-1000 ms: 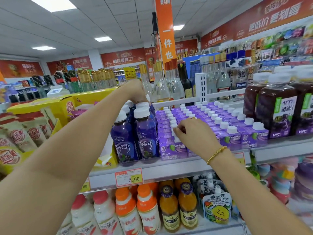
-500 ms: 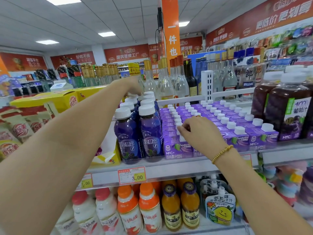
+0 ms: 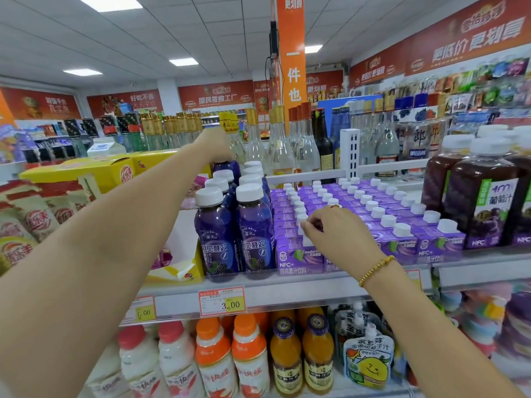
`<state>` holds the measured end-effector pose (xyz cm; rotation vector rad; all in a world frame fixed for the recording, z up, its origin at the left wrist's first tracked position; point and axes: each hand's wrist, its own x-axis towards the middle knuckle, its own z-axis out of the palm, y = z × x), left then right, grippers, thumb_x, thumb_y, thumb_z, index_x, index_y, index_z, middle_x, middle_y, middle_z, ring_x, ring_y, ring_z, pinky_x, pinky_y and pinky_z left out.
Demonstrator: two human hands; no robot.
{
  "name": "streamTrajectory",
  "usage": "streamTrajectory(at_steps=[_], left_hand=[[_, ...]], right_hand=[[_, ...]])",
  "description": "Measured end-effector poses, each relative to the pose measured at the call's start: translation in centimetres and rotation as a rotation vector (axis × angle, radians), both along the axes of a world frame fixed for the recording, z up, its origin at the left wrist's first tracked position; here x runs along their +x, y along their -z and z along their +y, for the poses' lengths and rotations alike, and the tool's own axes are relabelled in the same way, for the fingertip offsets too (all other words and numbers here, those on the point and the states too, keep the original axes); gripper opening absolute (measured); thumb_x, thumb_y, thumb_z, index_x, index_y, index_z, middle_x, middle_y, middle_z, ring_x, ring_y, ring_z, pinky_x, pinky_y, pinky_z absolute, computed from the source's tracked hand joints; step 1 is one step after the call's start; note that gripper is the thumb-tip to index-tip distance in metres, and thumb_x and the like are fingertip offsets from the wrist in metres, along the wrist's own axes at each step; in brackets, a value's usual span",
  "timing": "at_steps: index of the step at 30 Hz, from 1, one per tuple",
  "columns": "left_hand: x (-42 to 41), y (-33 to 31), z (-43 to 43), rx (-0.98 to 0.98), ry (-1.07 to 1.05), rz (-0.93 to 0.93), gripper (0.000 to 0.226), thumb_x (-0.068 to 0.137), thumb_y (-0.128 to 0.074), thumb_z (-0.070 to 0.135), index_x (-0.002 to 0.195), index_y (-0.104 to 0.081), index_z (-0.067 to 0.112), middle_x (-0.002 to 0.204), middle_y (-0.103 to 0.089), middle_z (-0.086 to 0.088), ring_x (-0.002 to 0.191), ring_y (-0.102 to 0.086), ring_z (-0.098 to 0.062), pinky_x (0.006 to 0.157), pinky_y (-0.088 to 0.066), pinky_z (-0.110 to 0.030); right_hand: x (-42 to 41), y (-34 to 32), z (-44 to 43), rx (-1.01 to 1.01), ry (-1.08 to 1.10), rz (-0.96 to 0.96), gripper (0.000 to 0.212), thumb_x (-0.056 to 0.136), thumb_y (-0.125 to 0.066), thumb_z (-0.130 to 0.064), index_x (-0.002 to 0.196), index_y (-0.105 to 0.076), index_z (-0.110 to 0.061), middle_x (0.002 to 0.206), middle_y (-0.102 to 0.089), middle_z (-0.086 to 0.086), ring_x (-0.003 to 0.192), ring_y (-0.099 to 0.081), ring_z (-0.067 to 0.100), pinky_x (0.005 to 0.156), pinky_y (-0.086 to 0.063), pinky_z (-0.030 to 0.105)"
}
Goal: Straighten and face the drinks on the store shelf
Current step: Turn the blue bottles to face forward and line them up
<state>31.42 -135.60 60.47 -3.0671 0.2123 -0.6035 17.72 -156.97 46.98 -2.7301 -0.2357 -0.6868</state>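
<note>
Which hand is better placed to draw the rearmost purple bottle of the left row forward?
Left. The left hand grips the top of the rear purple bottle, while the right hand pinches the cap of a purple carton at the shelf front.

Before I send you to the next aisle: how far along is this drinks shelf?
Partway. Done: the front purple bottles stand upright, labels forward. In hand: the left hand grips the back bottle; the right hand pinches the cap of a purple carton. Left, probably: the remaining carton rows and the grape juice bottles.
</note>
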Motion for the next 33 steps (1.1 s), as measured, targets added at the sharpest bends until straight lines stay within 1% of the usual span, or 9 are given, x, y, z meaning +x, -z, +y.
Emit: streamTrajectory(at_steps=[3, 8, 10, 13, 16, 18, 23, 28, 33], left_hand=[[-1.6, -0.9, 1.8, -0.248, 0.113, -0.162, 0.015, 0.088, -0.057, 0.015, 0.087, -0.058, 0.000, 0.080, -0.054, -0.008, 0.075, -0.049, -0.021, 0.056, -0.035, -0.024], [-6.8, -1.6, 4.8, -0.545, 0.166, -0.548, 0.026, 0.088, -0.055, 0.018, 0.109, -0.060, 0.003, 0.094, -0.057, -0.007, 0.083, -0.049, -0.020, 0.059, -0.034, -0.016], [-9.2, -1.3, 6.7, -0.636, 0.181, -0.574, 0.033, 0.090, -0.056, 0.023, 0.120, -0.059, 0.008, 0.105, -0.059, -0.004, 0.093, -0.054, -0.019, 0.077, -0.044, -0.023], [-13.2, -0.1, 8.1, -0.847, 0.283, -0.491, 0.033, 0.093, -0.055, 0.019, 0.126, -0.057, 0.015, 0.111, -0.063, -0.004, 0.100, -0.061, -0.019, 0.091, -0.052, -0.037], [-17.3, 2.6, 7.8, -1.033, 0.351, -0.394, 0.030, 0.095, -0.054, 0.011, 0.124, -0.057, 0.015, 0.105, -0.065, 0.002, 0.095, -0.064, -0.009, 0.081, -0.056, -0.022], [-19.5, 4.4, 7.6, -1.192, 0.372, -0.314, 0.028, 0.095, -0.054, 0.013, 0.122, -0.059, 0.015, 0.103, -0.068, 0.004, 0.097, -0.066, -0.010, 0.080, -0.055, -0.022], [-24.0, 7.6, 6.0, -1.432, 0.467, -0.138, 0.016, 0.095, -0.050, 0.008, 0.098, -0.065, 0.013, 0.089, -0.074, 0.005, 0.085, -0.069, -0.006, 0.067, -0.053, -0.015], [-27.1, 11.6, 4.3, -1.601, 0.504, 0.081, 0.026, 0.078, -0.058, 0.024, 0.092, -0.069, 0.006, 0.090, -0.075, -0.003, 0.084, -0.070, -0.010, 0.066, -0.055, -0.018], [-29.1, 16.8, 2.5, -1.714, 0.477, 0.205, 0.025, 0.074, -0.060, 0.031, 0.079, -0.078, 0.015, 0.090, -0.075, -0.005, 0.081, -0.070, -0.012, 0.065, -0.055, -0.019]], right_hand=[[0.0, 0.0, -0.1, 0.039, -0.012, 0.024, 0.037, 0.097, -0.042, -0.039, 0.128, -0.053, -0.022, 0.114, -0.063, 0.002, 0.106, -0.055, 0.020, 0.086, -0.046, 0.032], [0.0, -0.3, -0.3, 0.074, -0.041, 0.060, 0.041, 0.096, -0.047, -0.036, 0.134, -0.046, -0.021, 0.112, -0.063, 0.005, 0.104, -0.056, 0.021, 0.085, -0.046, 0.032], [0.0, -0.5, -0.5, 0.115, -0.069, 0.075, 0.041, 0.095, -0.050, -0.034, 0.133, -0.048, -0.020, 0.113, -0.062, 0.005, 0.106, -0.055, 0.021, 0.087, -0.044, 0.030], [-0.9, -1.2, -0.5, 0.249, -0.150, 0.023, 0.041, 0.093, -0.055, -0.034, 0.132, -0.050, -0.021, 0.116, -0.061, 0.003, 0.104, -0.055, 0.017, 0.091, -0.044, 0.029], [-3.2, -1.9, 0.2, 0.449, -0.322, -0.030, 0.055, 0.085, -0.065, -0.040, 0.135, -0.045, -0.027, 0.120, -0.056, -0.004, 0.104, -0.055, 0.012, 0.092, -0.048, 0.030], [-5.4, -2.0, 0.8, 0.550, -0.469, -0.035, 0.070, 0.076, -0.073, -0.042, 0.137, -0.038, -0.037, 0.126, -0.051, -0.011, 0.107, -0.053, 0.005, 0.090, -0.049, 0.025], [-10.0, -0.3, 2.1, 0.540, -0.665, -0.063, 0.086, 0.070, -0.079, -0.039, 0.139, -0.028, -0.047, 0.138, -0.036, -0.023, 0.119, -0.043, -0.008, 0.096, -0.043, 0.019], [-13.1, 1.8, 1.6, 0.499, -0.719, -0.181, 0.075, 0.077, -0.078, -0.018, 0.137, -0.038, -0.035, 0.139, -0.037, -0.019, 0.132, -0.037, 0.006, 0.106, -0.040, 0.031], [-15.8, 4.7, -0.2, 0.584, -0.759, -0.112, 0.058, 0.078, -0.076, -0.017, 0.129, -0.050, -0.028, 0.133, -0.047, -0.009, 0.127, -0.047, 0.017, 0.092, -0.052, 0.031]])
